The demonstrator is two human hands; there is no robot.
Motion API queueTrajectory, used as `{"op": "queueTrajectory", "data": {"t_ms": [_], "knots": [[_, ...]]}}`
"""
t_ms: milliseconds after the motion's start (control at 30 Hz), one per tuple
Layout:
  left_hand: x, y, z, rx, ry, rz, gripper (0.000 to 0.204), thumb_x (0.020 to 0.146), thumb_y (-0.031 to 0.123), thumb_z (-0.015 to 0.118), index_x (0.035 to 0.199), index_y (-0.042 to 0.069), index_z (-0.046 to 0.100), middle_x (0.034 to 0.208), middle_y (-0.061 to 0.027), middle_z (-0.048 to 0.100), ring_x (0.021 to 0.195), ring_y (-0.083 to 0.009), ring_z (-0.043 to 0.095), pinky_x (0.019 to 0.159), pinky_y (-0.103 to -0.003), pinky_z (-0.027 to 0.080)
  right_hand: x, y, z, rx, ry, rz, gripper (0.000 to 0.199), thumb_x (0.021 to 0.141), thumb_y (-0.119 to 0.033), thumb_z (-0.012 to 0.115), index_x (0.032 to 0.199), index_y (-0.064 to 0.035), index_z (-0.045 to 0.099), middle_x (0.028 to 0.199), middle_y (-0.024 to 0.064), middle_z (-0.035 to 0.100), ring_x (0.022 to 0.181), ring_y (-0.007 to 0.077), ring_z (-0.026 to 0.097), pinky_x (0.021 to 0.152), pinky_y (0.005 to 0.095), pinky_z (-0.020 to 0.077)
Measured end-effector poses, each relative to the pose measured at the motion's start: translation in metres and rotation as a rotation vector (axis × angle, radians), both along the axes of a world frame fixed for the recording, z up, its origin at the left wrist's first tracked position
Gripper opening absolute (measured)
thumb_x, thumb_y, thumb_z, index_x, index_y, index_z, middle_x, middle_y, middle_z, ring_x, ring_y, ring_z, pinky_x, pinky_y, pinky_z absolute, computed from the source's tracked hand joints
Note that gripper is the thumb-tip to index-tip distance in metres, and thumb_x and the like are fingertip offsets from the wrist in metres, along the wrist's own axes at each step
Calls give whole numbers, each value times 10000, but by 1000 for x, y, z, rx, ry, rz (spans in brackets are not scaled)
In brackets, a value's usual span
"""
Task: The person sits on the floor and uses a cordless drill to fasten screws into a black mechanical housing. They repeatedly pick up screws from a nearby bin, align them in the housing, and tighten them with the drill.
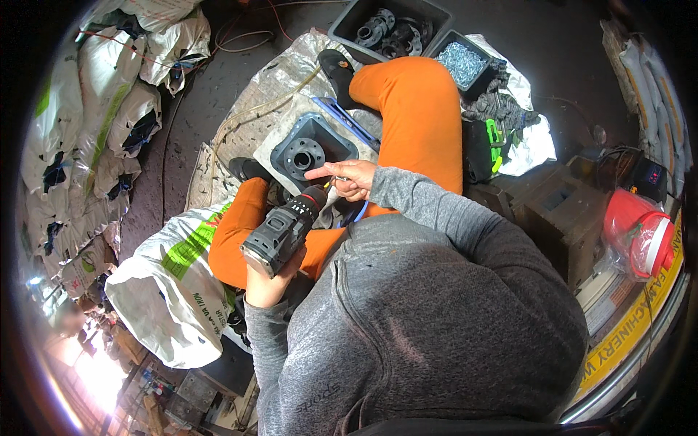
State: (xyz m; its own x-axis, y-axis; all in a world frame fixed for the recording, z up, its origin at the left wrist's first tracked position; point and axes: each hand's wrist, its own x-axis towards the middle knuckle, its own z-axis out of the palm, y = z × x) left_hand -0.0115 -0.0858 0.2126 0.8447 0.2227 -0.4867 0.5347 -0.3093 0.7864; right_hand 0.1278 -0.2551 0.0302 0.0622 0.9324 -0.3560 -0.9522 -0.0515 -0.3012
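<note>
My left hand (270, 285) is wrapped round a black and grey cordless drill (280, 231), its red-ringed chuck pointing toward my right hand. My right hand (352, 179) has its index finger stretched out over a dark round flange (302, 155) with holes around its face. The thumb and other fingers of that hand curl round something small and metallic that I cannot make out. The flange sits inside a grey, square, open-topped housing (281, 139) between my legs. A blue-edged flat piece (347, 122) lies beside the housing.
Ahead stand a grey crate (430, 16) of dark metal parts and a smaller bin (461, 64) of silvery screws. Grey gloves (502, 109) and a bright green tool (494, 145) lie at the right. White sacks (94, 109) line the left; another sack (167, 291) is by my left leg.
</note>
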Motion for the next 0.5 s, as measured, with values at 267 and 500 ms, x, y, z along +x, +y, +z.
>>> {"op": "queueTrajectory", "data": {"t_ms": [267,500], "knots": [[-7,8,4,-44,45,67,225,749,29,703,950,8,603,752,-30,622,529,-89,538,462,-244,431,-2,7,-21,-157,2,-120,353,941,-301,550,1101,10,596,763,18,540,525,23,403,346,146,273],[-7,11,2,-66,35,85,231,755,22,699,964,6,601,749,-24,617,516,-76,523,451,-236,421,1,6,-20,-83,-2,-80,448,965,-385,465,1177,-7,577,794,39,545,496,28,391,344,142,276]]}}
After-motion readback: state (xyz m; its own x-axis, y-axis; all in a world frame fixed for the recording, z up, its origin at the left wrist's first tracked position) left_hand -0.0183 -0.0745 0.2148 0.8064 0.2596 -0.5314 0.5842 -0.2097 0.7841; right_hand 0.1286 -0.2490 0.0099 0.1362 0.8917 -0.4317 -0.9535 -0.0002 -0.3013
